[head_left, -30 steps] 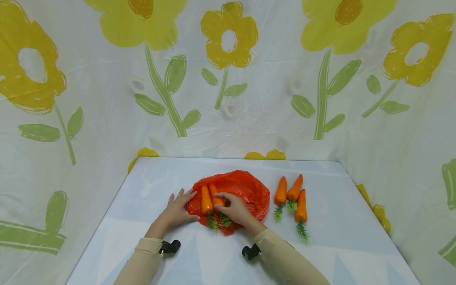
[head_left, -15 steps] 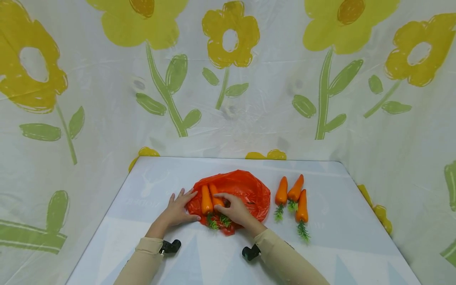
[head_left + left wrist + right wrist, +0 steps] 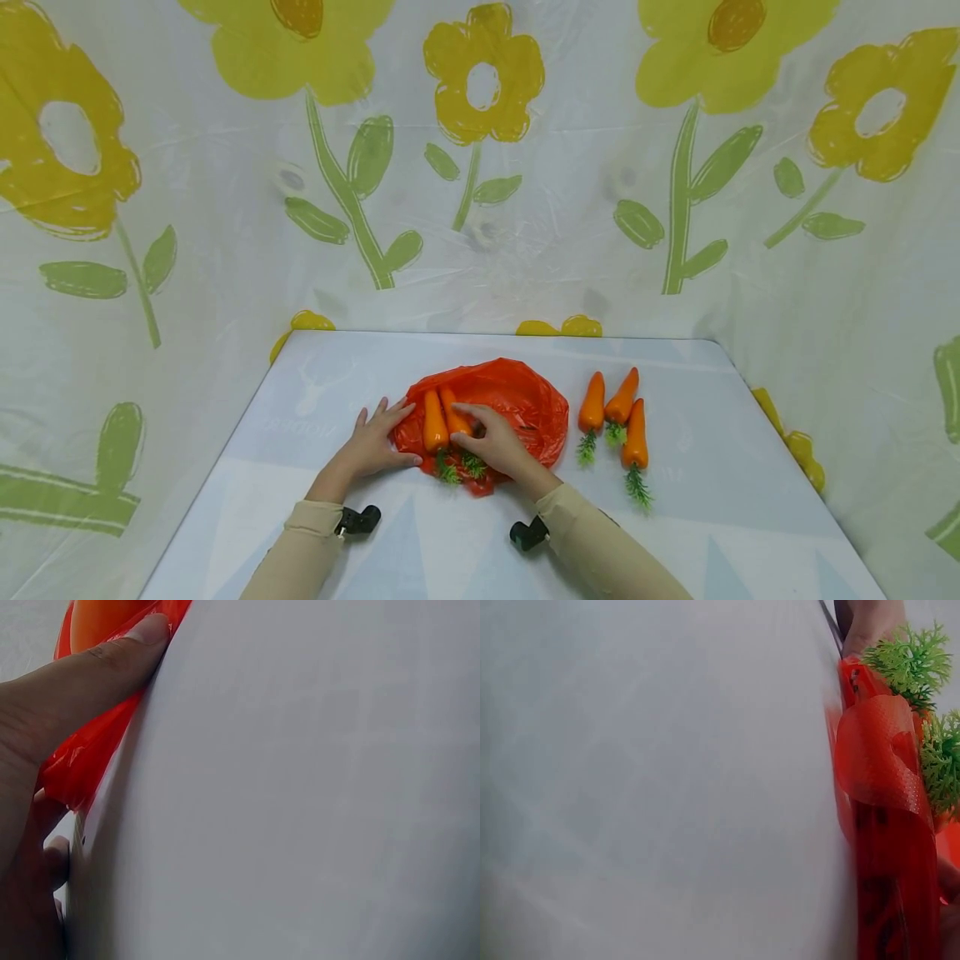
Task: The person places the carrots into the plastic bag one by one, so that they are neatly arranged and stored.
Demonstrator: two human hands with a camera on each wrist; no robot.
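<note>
A red plastic bag (image 3: 525, 392) lies spread out at the middle of the table. On its left part rest two glossy orange carrots with green tops, a left carrot (image 3: 434, 425) and a right carrot (image 3: 449, 402). My right hand (image 3: 495, 442) pinches the right carrot between thumb and fingers. With fingers spread, my left hand (image 3: 372, 440) rests at the bag's left edge; its thumb (image 3: 112, 664) lies on the red plastic in the left wrist view. Carrot leaves (image 3: 911, 664) stick out past the bag's folded edge (image 3: 877, 750) in the right wrist view.
Three more carrots lie together to the right of the bag: one on the left (image 3: 592, 404), one in the middle (image 3: 622, 397) and one nearest me (image 3: 634, 437). The white table (image 3: 720, 467) meets a flower-printed curtain (image 3: 555, 217) along its back edge.
</note>
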